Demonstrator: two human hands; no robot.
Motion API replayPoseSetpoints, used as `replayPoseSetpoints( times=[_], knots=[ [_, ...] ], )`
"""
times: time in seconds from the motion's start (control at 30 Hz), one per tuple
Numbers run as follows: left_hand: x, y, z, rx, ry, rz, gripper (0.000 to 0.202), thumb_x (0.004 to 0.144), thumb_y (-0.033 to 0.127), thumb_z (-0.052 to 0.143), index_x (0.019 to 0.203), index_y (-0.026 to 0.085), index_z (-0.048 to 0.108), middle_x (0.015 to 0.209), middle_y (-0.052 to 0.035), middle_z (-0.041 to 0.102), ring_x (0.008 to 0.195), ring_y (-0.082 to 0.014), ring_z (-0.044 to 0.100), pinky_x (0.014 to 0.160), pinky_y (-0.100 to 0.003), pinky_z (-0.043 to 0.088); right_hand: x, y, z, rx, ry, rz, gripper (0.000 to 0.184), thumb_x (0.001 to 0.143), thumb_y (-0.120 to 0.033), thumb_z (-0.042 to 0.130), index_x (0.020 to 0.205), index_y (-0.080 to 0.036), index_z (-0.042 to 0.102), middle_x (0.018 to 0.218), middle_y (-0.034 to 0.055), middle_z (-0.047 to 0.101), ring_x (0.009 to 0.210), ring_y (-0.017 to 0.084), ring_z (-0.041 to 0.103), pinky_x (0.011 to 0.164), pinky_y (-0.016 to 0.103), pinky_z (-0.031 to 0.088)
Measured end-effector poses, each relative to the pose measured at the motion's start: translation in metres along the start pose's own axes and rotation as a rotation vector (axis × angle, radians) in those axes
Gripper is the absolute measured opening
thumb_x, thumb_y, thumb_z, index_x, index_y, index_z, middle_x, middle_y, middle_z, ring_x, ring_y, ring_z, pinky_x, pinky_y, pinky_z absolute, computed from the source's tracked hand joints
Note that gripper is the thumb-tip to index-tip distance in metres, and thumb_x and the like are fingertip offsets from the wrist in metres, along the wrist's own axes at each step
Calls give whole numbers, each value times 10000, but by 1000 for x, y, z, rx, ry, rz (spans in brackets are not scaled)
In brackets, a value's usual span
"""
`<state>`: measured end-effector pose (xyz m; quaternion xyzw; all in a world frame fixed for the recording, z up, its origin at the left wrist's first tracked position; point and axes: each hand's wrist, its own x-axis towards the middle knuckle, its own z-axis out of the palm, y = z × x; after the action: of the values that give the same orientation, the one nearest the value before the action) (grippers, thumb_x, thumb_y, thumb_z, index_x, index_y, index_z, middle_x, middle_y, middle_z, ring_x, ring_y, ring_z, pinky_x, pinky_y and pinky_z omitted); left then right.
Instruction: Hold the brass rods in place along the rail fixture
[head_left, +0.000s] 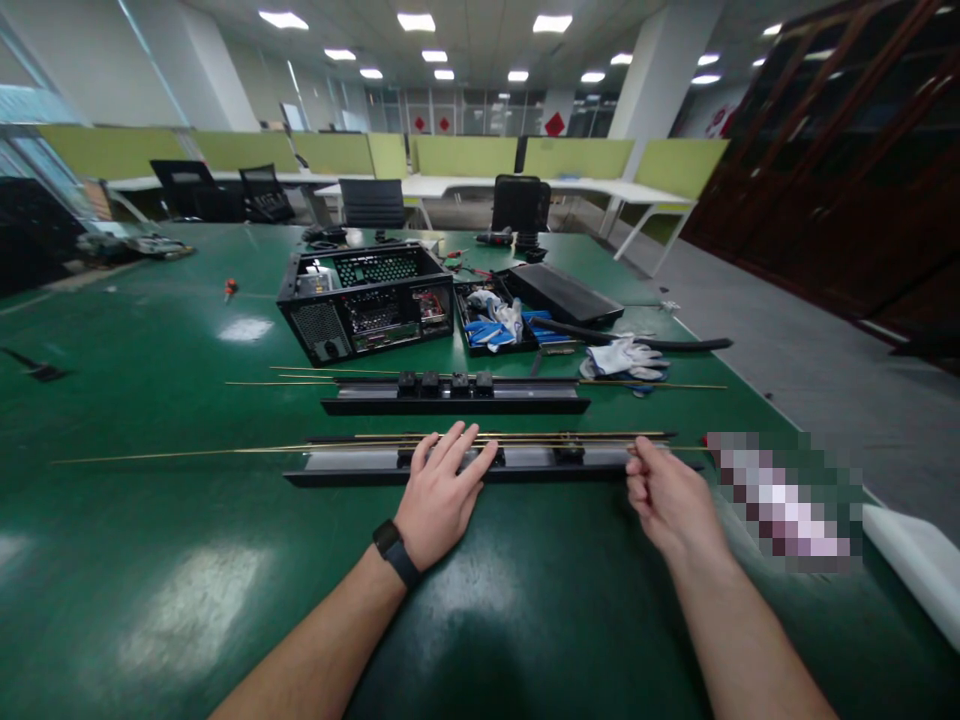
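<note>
A long black channel with a pale inner strip (352, 460) lies crosswise in front of me on the green table. Several thin brass-coloured rods (180, 455) run along it, and some stick out well past its left end. My left hand (446, 490), with a dark watch on the wrist, rests over the middle of the channel and rods, fingers stretched out. Near the right end, my right hand (671, 500) pinches a thin rod between thumb and fingers. Small dark blocks (570, 447) sit in the channel, partly hidden by rods and my left hand.
Behind lies a second black channel (450, 406) with dark blocks and rods. Farther back are an open black computer case (367, 305), a tray with gloves (491, 320), loose gloves (626, 360) and a black tube (675, 345). A pixelated object (784, 505) lies at right.
</note>
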<state>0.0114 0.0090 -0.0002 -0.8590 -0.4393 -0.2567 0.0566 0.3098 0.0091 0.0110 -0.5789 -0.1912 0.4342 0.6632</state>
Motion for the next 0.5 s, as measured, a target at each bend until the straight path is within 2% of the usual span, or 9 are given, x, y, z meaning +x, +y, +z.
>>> replayPoseSetpoints(
  times=[0.1, 0.17, 0.23, 0.37, 0.43, 0.5],
  knots=[
    [0, 0, 0, 6, 4, 3, 519, 955, 214, 534, 1463, 301, 474, 1530, -83, 464, 1442, -281, 379, 1161, -513, 278, -9, 5, 8, -50, -152, 35, 421, 642, -455, 878, 783, -137, 641, 569, -13, 587, 314, 37, 355, 231, 137, 193],
    [0, 0, 1, 8, 4, 5, 513, 956, 216, 534, 1459, 300, 480, 1527, -85, 468, 1439, -281, 385, 1161, -512, 279, -12, 6, 10, -78, -198, 46, 435, 655, -478, 866, 798, -131, 648, 591, 1, 609, 308, 36, 353, 230, 138, 179],
    [0, 0, 0, 7, 4, 5, 515, 952, 210, 537, 1456, 300, 483, 1527, -85, 467, 1441, -279, 382, 1163, -511, 278, -10, 4, 9, -67, -135, 39, 404, 689, -469, 842, 794, -137, 637, 590, 4, 612, 306, 44, 368, 229, 143, 183],
    [0, 0, 0, 8, -3, 2, 513, 954, 207, 534, 1456, 296, 483, 1531, -85, 463, 1445, -279, 375, 1164, -512, 272, 0, -2, 0, 17, 80, 32, 295, 753, -389, 792, 785, -154, 615, 548, -31, 564, 314, 53, 377, 234, 144, 206],
    [1, 0, 0, 8, -6, 2, 503, 959, 212, 528, 1453, 293, 486, 1532, -85, 461, 1448, -279, 370, 1165, -511, 270, -1, -2, 0, 29, 53, 35, 299, 738, -378, 806, 798, -151, 622, 549, -41, 549, 319, 48, 370, 238, 141, 207],
    [1, 0, 0, 8, -6, -1, 494, 964, 216, 521, 1451, 294, 489, 1533, -84, 460, 1450, -278, 369, 1165, -510, 271, -5, 1, 3, -1, -63, 51, 354, 695, -401, 844, 810, -142, 630, 568, -30, 564, 319, 42, 365, 239, 141, 203]
  ],
)
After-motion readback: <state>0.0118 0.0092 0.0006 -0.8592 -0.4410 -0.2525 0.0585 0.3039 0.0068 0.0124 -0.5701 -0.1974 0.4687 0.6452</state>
